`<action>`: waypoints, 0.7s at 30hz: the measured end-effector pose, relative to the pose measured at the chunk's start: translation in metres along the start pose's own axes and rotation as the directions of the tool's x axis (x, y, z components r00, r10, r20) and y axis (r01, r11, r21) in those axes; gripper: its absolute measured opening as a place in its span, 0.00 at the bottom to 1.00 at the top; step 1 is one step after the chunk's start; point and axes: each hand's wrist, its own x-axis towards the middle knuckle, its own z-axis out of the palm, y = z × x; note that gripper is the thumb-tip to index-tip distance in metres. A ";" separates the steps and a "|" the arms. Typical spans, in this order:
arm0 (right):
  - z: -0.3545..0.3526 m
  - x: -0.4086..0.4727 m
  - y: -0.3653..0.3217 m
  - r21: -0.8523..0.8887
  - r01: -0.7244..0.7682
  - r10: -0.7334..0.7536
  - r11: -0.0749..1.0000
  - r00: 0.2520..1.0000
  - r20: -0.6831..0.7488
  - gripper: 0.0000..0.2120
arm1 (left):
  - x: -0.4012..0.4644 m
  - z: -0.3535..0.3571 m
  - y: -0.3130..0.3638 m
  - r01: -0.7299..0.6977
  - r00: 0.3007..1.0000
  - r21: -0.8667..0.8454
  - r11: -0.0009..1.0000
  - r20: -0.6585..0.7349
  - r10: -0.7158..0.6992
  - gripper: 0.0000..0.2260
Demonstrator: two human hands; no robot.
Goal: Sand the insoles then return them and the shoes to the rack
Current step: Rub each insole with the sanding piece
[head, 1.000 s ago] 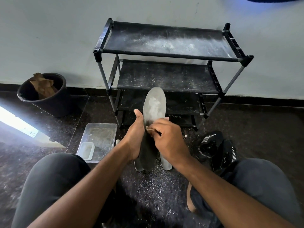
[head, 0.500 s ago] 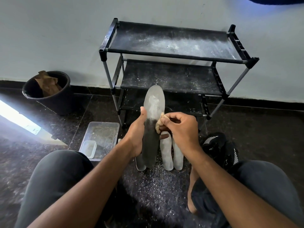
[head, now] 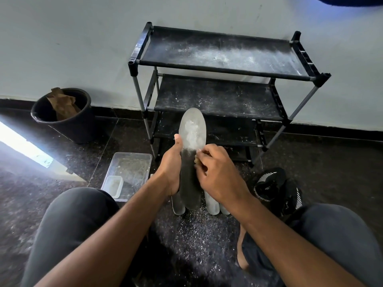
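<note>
Two containers: bucket (head: 62,114) with brown paper (head: 62,103); clear tub (head: 132,164) with small box (head: 113,186), perhaps dusty.

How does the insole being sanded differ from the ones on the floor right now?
The held insole stands upright, gripped by the left hand and rubbed by the right hand; the floor insoles lie flat, untouched. The held one shows whole; those are mostly hidden. Both look grey.

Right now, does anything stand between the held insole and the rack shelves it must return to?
Nothing visible does. The left hand holds the insole upright directly before the rack, whose visible shelves carry only dust.
</note>
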 end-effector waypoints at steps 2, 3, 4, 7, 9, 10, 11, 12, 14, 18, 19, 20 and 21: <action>0.004 0.000 0.002 0.025 -0.003 0.002 1.000 0.999 0.048 0.09 | 0.000 0.001 -0.001 -0.002 1.000 0.023 1.000 -0.030 0.003 0.34; 0.007 0.000 0.005 0.038 -0.020 0.018 0.999 0.998 0.060 0.07 | 0.000 0.002 -0.002 -0.005 0.999 0.041 0.999 -0.031 0.006 0.34; 0.009 0.000 0.008 0.041 -0.044 0.041 0.998 0.997 0.066 0.08 | 0.001 0.003 -0.004 -0.012 1.000 0.064 0.998 -0.028 0.014 0.34; 0.006 0.002 0.013 0.010 -0.078 0.078 0.997 0.997 0.016 0.09 | -0.001 0.007 -0.007 -0.041 0.998 0.127 0.991 -0.033 0.046 0.33; -0.001 0.005 0.015 0.012 -0.076 0.076 0.997 0.997 -0.033 0.09 | -0.004 0.010 -0.007 -0.075 0.997 0.177 0.981 -0.003 0.077 0.33; -0.005 0.007 0.017 0.012 -0.085 0.086 0.996 0.995 -0.059 0.09 | -0.006 0.012 -0.006 -0.088 0.996 0.197 0.976 0.016 0.087 0.33; -0.008 0.009 0.018 0.000 -0.095 0.095 0.995 0.992 -0.088 0.08 | -0.010 0.014 -0.006 -0.097 0.995 0.215 0.972 0.035 0.092 0.33; -0.009 0.010 0.018 -0.017 -0.104 0.101 0.994 0.988 -0.116 0.06 | -0.011 0.014 -0.006 -0.104 0.994 0.235 0.966 0.048 0.095 0.33; -0.006 0.007 0.013 -0.016 -0.079 0.077 0.997 0.990 -0.115 0.05 | -0.009 0.011 -0.008 -0.113 0.993 0.255 0.960 0.045 0.105 0.33; -0.003 0.002 0.003 0.040 0.007 -0.005 0.999 0.999 -0.047 0.06 | -0.007 0.008 -0.006 -0.108 0.994 0.260 0.960 0.002 0.112 0.31; -0.007 0.004 0.003 0.049 -0.013 0.015 0.999 0.999 -0.047 0.06 | -0.007 0.008 -0.006 -0.097 0.995 0.240 0.966 0.019 0.095 0.33; -0.011 0.006 0.006 0.063 -0.043 0.047 0.997 0.997 -0.065 0.06 | -0.010 0.010 -0.006 -0.079 0.996 0.213 0.974 0.057 0.068 0.35; -0.014 0.009 0.010 0.075 -0.089 0.096 0.993 0.991 -0.093 0.06 | -0.011 0.011 -0.007 -0.055 0.993 0.188 0.981 0.109 0.035 0.37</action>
